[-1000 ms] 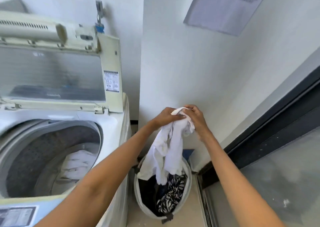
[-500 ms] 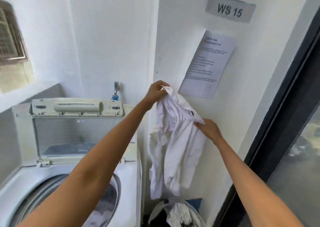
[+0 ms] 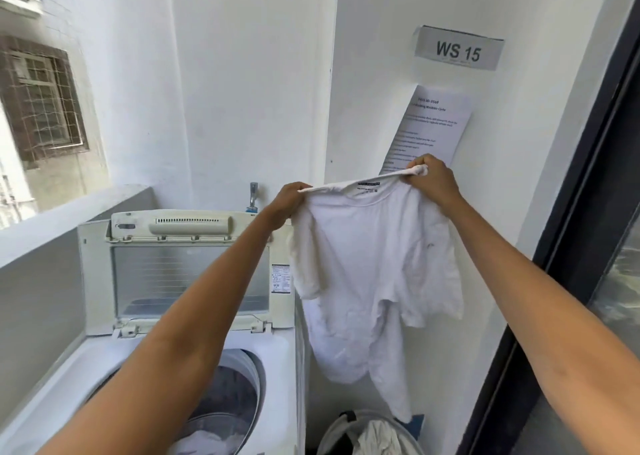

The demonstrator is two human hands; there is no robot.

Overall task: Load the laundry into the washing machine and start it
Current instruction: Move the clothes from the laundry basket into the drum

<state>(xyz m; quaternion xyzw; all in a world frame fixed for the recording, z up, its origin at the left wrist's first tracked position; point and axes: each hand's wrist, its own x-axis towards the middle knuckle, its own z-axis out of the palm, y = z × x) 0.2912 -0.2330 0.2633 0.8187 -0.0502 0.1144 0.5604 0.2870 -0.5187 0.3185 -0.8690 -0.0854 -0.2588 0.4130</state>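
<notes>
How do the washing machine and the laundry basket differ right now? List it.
The washing machine stands tall on the left with its lid raised; the laundry basket sits low on the floor to its right and shows no lid. The machine is rigid and boxy; the basket is round. Both hold white clothes.

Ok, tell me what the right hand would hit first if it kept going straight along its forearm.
Most likely the printed sheet taped to the wall, just beyond the right hand gripping the white T-shirt. Depth is unclear, so the gap cannot be judged.

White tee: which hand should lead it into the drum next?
Left, probably. The left hand grips the white tee on the side nearer the washing machine's open drum; the right hand holds its far shoulder.
</notes>
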